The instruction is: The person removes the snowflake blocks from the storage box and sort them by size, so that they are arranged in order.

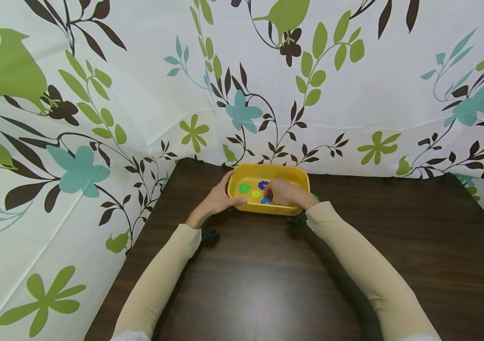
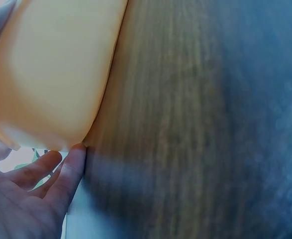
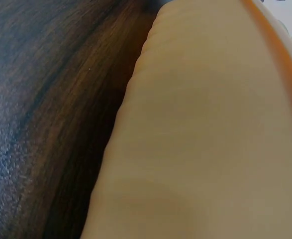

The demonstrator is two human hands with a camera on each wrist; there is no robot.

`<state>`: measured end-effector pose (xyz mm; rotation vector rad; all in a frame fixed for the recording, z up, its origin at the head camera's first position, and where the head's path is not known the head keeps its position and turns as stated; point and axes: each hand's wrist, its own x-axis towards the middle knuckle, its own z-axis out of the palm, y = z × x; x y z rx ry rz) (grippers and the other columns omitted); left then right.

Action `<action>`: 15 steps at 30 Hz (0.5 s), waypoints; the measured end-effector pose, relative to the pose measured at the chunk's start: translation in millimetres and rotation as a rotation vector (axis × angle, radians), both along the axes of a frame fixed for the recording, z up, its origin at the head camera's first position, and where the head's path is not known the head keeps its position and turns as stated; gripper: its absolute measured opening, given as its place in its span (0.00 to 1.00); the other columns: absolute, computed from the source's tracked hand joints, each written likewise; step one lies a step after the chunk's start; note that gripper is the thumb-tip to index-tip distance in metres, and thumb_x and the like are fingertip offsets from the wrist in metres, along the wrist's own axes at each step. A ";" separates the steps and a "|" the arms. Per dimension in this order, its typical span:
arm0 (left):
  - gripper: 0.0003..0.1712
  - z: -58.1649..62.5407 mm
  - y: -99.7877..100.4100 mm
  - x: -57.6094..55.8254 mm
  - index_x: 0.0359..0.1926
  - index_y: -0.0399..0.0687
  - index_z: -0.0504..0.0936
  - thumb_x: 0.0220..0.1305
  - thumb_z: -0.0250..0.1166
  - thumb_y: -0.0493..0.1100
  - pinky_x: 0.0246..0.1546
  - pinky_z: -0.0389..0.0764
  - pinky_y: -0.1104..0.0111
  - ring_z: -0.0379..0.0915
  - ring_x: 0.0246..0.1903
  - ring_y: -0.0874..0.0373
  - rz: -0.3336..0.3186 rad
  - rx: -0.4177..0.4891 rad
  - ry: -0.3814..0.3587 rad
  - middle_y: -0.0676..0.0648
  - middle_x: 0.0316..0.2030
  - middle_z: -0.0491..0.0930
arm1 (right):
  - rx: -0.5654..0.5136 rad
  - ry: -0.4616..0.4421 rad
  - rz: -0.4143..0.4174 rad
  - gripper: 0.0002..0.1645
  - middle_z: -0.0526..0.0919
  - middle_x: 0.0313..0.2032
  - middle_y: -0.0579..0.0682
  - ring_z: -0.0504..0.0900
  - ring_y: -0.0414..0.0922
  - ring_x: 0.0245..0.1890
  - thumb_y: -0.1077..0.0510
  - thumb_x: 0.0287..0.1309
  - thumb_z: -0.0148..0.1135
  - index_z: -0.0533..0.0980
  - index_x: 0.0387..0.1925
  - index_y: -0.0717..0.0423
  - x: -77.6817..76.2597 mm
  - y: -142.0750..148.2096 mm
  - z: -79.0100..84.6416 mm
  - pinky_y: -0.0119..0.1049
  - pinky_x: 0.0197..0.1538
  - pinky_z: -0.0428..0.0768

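A yellow plastic tub (image 1: 267, 168) stands at the far side of the table. My left hand (image 1: 218, 198) grips its left end, the thumb on the front rim and the fingers along the end wall. In the left wrist view, fingertips touch the outside of the tub (image 2: 51, 74). My right hand (image 1: 284, 192) reaches inside, fingers bent downward beside a blue flower-shaped piece (image 1: 266, 201); whether they pinch anything is hidden. A green ring-like piece (image 1: 244, 188), a small yellow flower piece (image 1: 256, 193) and a dark blue flower piece (image 1: 263, 185) lie on the tub floor.
The dark wooden table (image 1: 259, 270) stretches in front and to the right. A patterned cloth (image 1: 331, 104) hangs behind and along the left. A green spot (image 1: 316, 197) shows beside the right wrist, mostly hidden. Dark devices sit under both wrists.
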<state>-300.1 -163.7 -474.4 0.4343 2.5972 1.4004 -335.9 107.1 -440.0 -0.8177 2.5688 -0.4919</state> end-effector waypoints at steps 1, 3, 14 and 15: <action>0.66 -0.5 0.3 -0.1 0.89 0.64 0.47 0.61 0.81 0.58 0.58 0.81 0.56 0.79 0.54 0.47 -0.002 0.001 0.000 0.40 0.67 0.78 | -0.003 0.003 -0.002 0.18 0.91 0.50 0.55 0.84 0.49 0.49 0.63 0.65 0.73 0.88 0.56 0.61 0.0 0.5 -0.4 0.47 0.63 0.85; 0.66 -1.0 0.4 0.0 0.88 0.64 0.47 0.62 0.81 0.58 0.57 0.81 0.57 0.79 0.54 0.47 -0.005 0.003 0.000 0.41 0.67 0.78 | -0.008 0.017 -0.002 0.17 0.91 0.49 0.55 0.84 0.49 0.47 0.63 0.64 0.74 0.88 0.54 0.61 0.4 1.9 -0.9 0.46 0.61 0.85; 0.66 -0.2 0.7 1.2 0.89 0.64 0.47 0.61 0.81 0.58 0.56 0.82 0.58 0.80 0.52 0.47 -0.005 0.002 0.002 0.39 0.66 0.79 | -0.045 0.132 -0.017 0.15 0.90 0.42 0.54 0.83 0.47 0.42 0.54 0.63 0.77 0.87 0.46 0.60 9.0 12.3 8.2 0.44 0.55 0.85; 0.66 0.0 0.5 1.2 0.89 0.64 0.46 0.61 0.81 0.57 0.56 0.82 0.58 0.80 0.53 0.47 -0.005 0.001 0.002 0.39 0.66 0.78 | -0.051 0.145 -0.021 0.16 0.90 0.42 0.54 0.83 0.47 0.42 0.53 0.62 0.78 0.87 0.45 0.59 10.1 13.4 9.2 0.44 0.54 0.85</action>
